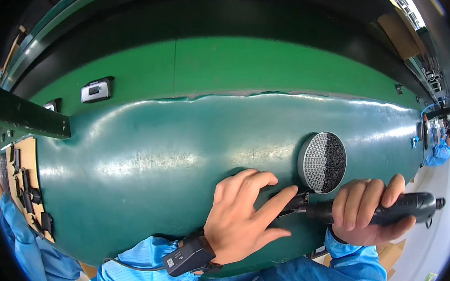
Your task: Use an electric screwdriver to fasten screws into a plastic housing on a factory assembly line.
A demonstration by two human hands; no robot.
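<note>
We find the small black part (pixel 295 202) on the green mat (pixel 133 173), at the near side of the work surface, between the two hands and just below the round dish. The black power screwdriver (pixel 407 208) lies across the right hand (pixel 363 209), its fingers curled round the barrel, its tip pointing left and meeting the part in our view; contact itself we cannot confirm. The left hand (pixel 243 212) is spread, palm down, forefinger reaching to the part; whether it presses we cannot tell. Finger and tool tip hide some of the part. The grey round dish (pixel 301 166) stands close beyond, limiting room on the far side; tiny black pieces (pixel 335 164) fill its right half over a dimpled floor. On the left wrist we note a black box-like device (pixel 183 255) with a cable (pixel 135 268). Farther out, a silver-and-black device (pixel 96 90) sits on the green back panel (pixel 230 62), and a dark post (pixel 30 115) juts in from the left. Below it, a tan board (pixel 30 154) bears black parts, near a co-worker's blue sleeve (pixel 31 248). Another person in blue (pixel 440 152) appears far right.
</note>
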